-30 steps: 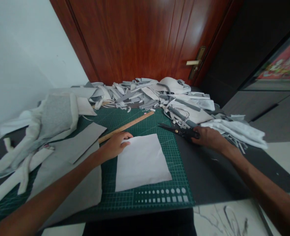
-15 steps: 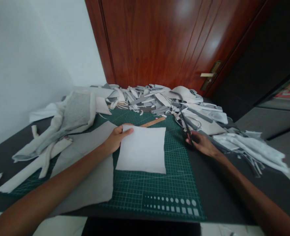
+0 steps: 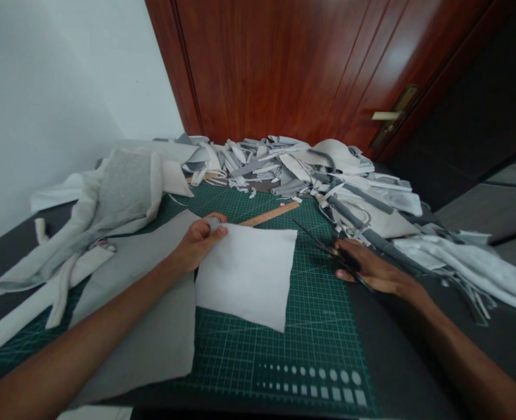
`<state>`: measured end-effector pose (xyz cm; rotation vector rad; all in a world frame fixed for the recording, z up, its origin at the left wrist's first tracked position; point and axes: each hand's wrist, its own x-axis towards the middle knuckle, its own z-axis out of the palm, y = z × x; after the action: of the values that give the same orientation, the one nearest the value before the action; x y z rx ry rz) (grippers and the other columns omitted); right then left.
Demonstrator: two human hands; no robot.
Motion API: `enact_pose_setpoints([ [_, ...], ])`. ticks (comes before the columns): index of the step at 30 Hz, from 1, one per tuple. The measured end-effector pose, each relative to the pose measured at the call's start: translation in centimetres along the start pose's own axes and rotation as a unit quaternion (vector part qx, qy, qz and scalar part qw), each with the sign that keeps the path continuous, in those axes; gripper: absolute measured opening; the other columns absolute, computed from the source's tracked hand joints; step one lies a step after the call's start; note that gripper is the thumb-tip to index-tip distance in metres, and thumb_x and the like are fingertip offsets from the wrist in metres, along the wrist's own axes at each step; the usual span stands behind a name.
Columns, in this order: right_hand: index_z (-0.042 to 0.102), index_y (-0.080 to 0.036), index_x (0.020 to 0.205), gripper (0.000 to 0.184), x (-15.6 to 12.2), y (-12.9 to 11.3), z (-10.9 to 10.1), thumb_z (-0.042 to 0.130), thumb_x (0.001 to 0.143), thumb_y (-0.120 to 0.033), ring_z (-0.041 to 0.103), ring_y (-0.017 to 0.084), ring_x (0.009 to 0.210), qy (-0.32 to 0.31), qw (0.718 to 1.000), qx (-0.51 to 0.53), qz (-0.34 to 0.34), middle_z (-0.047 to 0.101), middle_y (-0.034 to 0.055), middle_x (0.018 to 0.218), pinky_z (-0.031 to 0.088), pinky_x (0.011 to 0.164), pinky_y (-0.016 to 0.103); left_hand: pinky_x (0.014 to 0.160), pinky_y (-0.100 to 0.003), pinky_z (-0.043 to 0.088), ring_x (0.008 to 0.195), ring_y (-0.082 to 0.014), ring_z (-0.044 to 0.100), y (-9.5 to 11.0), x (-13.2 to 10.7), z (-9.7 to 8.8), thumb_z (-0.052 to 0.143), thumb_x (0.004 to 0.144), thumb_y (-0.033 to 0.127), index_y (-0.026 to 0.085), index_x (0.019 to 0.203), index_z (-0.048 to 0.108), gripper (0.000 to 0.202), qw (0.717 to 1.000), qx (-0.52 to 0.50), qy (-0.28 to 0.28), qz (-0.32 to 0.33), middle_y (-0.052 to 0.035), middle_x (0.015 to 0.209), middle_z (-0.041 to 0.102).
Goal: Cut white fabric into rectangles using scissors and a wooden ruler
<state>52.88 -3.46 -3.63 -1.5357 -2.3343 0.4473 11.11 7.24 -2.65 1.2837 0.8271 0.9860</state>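
At the far left, a white wall (image 3: 43,87) meets a black counter (image 3: 13,245), and a crumpled grey-and-white fabric piece (image 3: 122,198) lies on it, with a long white strip (image 3: 30,309) running below. A flat grey fabric sheet (image 3: 144,332) lies partly on a green cutting mat (image 3: 323,350), which is printed with a grid and 2 rows of small measuring shapes near its lower edge.

The left hand (image 3: 199,242) sits at the top left corner of a white fabric square (image 3: 244,274), its fingers (image 3: 209,236) curled closed and pinching that corner. The square lies tilted on the mat, with its left edge along the grey sheet. Just above it, a wooden ruler (image 3: 269,214) lies at a slant on the mat, its far end near a large heap of grey and white scraps (image 3: 284,169) piled against a reddish-brown wooden door (image 3: 284,64).

To the right of the square, the right hand (image 3: 372,271) holds black scissors (image 3: 332,251), its fingers (image 3: 354,262) closed around the handles. The blades point up and left, just beside the square's top right corner. Further right, white fabric offcuts (image 3: 472,262) lie on the counter, below the door's brass handle (image 3: 387,115).
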Motion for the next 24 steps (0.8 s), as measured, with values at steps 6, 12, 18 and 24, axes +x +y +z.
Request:
enact_pose_setpoints([
  [6, 0.063, -0.025, 0.099, 0.039, -0.9, -0.7, -0.7, 0.065, 0.092, -0.063, 0.067, 0.032, 0.095, -0.035, 0.998, -0.046, 0.004, 0.070, 0.0118, 0.102, 0.057, 0.082, 0.045, 0.034, -0.019, 0.033, 0.040, -0.0088, 0.044, 0.0, -0.2, 0.3, 0.091, 0.071, 0.052, 0.024, 0.079, 0.055, 0.046, 0.996, 0.075, 0.004, 0.038, 0.0061, 0.060, 0.053],
  [12, 0.061, -0.024, 0.093, 0.044, -0.8, -1.2, -1.1, 0.067, 0.090, -0.067, 0.062, 0.028, 0.087, -0.054, 0.998, -0.025, -0.001, 0.065, 0.0089, 0.094, 0.052, 0.081, 0.044, 0.035, -0.021, 0.033, 0.042, -0.0107, 0.045, -0.2, -0.2, 0.2, 0.083, 0.080, 0.047, 0.023, 0.080, 0.064, 0.030, 0.980, 0.175, -0.002, 0.092, 0.0030, 0.062, 0.054],
  [18, 0.062, -0.023, 0.094, 0.044, -0.9, -1.6, -1.1, 0.071, 0.088, -0.066, 0.060, 0.028, 0.086, -0.064, 0.997, -0.032, 0.007, 0.064, 0.0080, 0.093, 0.048, 0.081, 0.043, 0.034, -0.018, 0.025, 0.044, -0.0050, 0.041, -0.2, -0.5, 0.4, 0.080, 0.088, 0.046, 0.018, 0.064, 0.060, 0.042, 0.960, 0.236, -0.018, 0.150, -0.0008, 0.075, 0.063],
  [24, 0.062, -0.024, 0.087, 0.047, -0.9, -1.8, -1.0, 0.070, 0.088, -0.070, 0.059, 0.025, 0.079, -0.056, 0.998, -0.032, -0.008, 0.064, 0.0065, 0.086, 0.046, 0.078, 0.041, 0.036, -0.017, 0.028, 0.045, -0.0060, 0.042, -0.3, -0.5, 0.5, 0.080, 0.089, 0.050, 0.018, 0.063, 0.060, 0.046, 0.954, 0.249, -0.021, 0.167, -0.0004, 0.072, 0.063],
])
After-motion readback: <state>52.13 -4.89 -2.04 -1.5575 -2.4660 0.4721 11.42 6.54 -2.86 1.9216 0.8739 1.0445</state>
